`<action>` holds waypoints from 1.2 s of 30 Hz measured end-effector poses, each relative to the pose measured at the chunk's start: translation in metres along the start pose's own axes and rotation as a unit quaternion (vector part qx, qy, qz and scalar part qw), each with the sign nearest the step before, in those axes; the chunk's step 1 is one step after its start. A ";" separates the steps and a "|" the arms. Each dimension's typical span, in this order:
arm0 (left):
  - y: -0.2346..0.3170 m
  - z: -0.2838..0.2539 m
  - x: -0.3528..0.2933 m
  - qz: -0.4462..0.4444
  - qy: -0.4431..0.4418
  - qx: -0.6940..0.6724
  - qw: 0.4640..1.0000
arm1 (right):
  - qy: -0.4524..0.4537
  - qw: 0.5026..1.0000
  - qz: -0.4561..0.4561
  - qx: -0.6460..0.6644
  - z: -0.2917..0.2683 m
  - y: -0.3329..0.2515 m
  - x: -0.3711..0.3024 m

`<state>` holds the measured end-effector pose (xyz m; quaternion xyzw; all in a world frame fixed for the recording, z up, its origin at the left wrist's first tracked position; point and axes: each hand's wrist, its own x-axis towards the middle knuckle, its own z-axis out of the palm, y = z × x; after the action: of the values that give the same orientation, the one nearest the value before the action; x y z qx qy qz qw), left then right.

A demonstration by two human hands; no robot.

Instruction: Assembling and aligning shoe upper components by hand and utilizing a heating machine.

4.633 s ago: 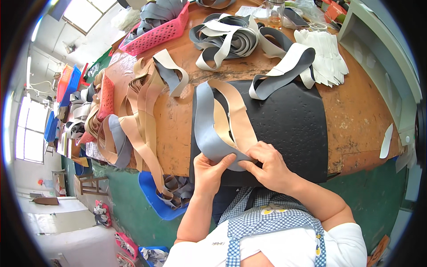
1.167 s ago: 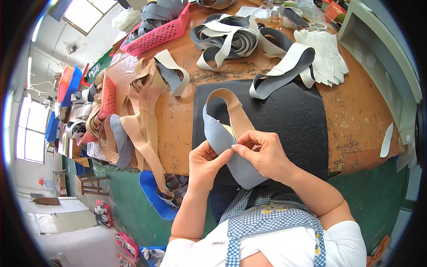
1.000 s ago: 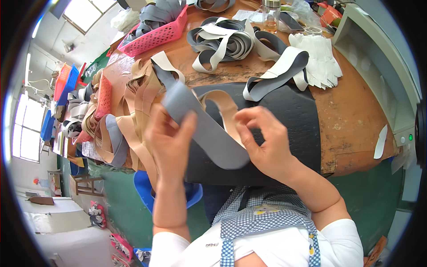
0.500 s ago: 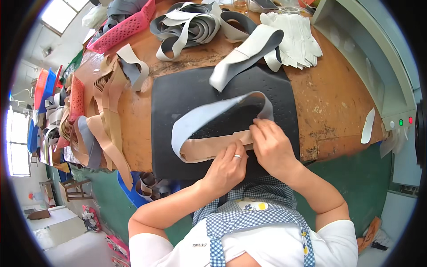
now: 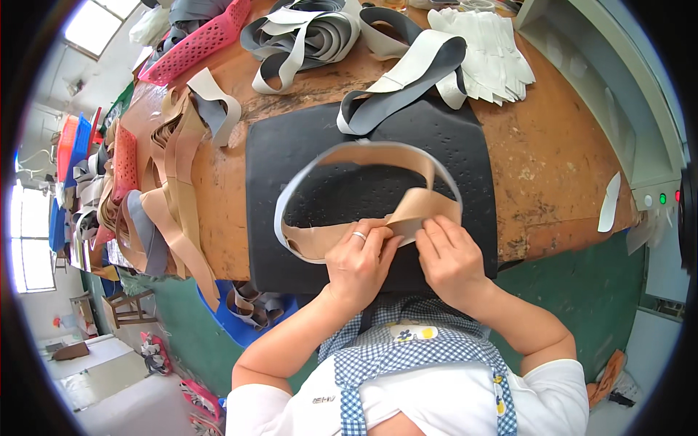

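A wide strip point(image 5: 316, 240), tan on its inner face and pale grey on its outer face, is bent into a large upright loop over a black mat point(image 5: 265, 163). My left hand point(image 5: 356, 263) pinches the strip's near side between thumb and fingers. Just to the right, my right hand point(image 5: 452, 261) grips an end of it, where the strip curls over and shows a grey underside. Both sets of fingertips are close together at the front of the loop, and they partly hide where the ends meet.
Behind the mat lie a grey-and-white strip point(image 5: 418, 69), coiled strips point(image 5: 313, 43) and a stack of white pieces point(image 5: 494, 58). Tan strips point(image 5: 178, 189) hang over the wooden table's point(image 5: 538, 160) left edge. A pink basket point(image 5: 196, 47) stands far left, a blue tub point(image 5: 236, 323) below.
The loop has opened wider and turned, so its tan inner face now shows at the back. My left hand has shifted slightly left, and the strip's end curls over between my hands.
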<state>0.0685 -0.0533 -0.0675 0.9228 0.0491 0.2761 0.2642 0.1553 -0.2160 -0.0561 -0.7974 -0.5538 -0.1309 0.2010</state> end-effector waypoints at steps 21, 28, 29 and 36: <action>-0.030 -0.032 -0.031 -0.288 -0.013 -0.237 0.928 | -0.019 0.965 0.138 0.223 0.015 -0.009 0.034; -0.016 -0.040 -0.022 -0.071 -0.119 -0.144 0.980 | -0.036 0.969 0.169 0.175 0.019 -0.015 0.030; -0.020 -0.038 -0.023 -0.046 -0.102 -0.133 0.985 | -0.024 0.953 0.194 0.233 0.016 -0.014 0.034; -0.019 -0.033 -0.021 -0.048 -0.074 -0.130 0.988 | -0.011 0.949 0.163 0.269 0.013 -0.018 0.041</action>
<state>0.0344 -0.0269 -0.0644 0.8952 0.0377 0.1980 0.3974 0.1533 -0.1701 -0.0468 -0.7944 -0.4330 0.0668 0.4208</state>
